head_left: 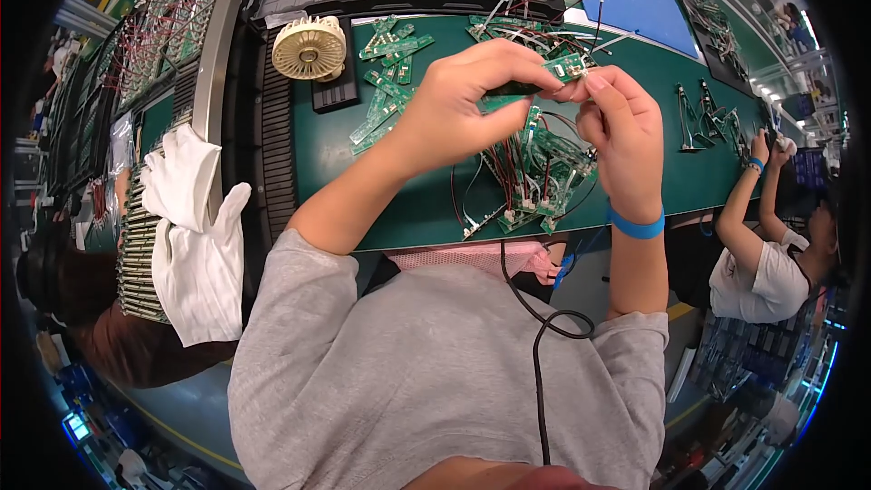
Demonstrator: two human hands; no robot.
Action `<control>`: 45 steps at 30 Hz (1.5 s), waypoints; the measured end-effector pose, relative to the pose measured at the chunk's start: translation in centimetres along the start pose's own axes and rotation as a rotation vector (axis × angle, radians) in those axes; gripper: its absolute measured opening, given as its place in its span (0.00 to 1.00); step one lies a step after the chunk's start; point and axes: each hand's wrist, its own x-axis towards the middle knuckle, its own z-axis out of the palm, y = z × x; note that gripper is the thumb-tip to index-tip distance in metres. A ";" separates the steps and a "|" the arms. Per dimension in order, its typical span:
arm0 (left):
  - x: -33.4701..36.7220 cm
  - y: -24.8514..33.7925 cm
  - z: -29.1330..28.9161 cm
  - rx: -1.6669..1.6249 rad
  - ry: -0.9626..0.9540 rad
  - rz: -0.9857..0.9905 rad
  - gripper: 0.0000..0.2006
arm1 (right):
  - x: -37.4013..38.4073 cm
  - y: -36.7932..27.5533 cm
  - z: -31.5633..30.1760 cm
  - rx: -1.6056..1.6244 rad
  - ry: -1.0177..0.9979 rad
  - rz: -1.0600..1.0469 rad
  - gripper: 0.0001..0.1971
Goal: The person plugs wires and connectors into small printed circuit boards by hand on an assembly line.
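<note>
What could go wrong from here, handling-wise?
1. The small green board is pinched by the left hand, with the right hand at its end; it might slip.
2. If dropped, it could tangle in the wired boards below.
3. The looped black cable over the grey shirt may snag.

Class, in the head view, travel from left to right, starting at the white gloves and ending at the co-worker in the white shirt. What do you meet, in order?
White gloves → cream fan → left hand → right hand → co-worker in the white shirt
</note>
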 end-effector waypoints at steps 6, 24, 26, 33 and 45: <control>-0.2 0.7 0.7 -0.052 0.025 -0.034 0.13 | -0.2 -0.5 -0.3 -0.084 0.001 0.015 0.09; -0.5 0.2 1.8 0.290 0.076 0.254 0.18 | -0.4 -0.1 0.3 -0.339 0.096 -0.009 0.10; -0.6 -0.1 1.9 0.302 0.075 0.266 0.17 | -0.3 0.4 0.5 -0.252 0.112 -0.028 0.10; -0.4 0.5 1.8 0.289 0.049 0.276 0.15 | -0.7 0.6 -0.4 -0.021 0.061 0.022 0.10; -1.0 0.6 2.5 0.117 0.068 0.111 0.18 | -0.3 0.4 -1.0 -0.015 0.000 0.073 0.11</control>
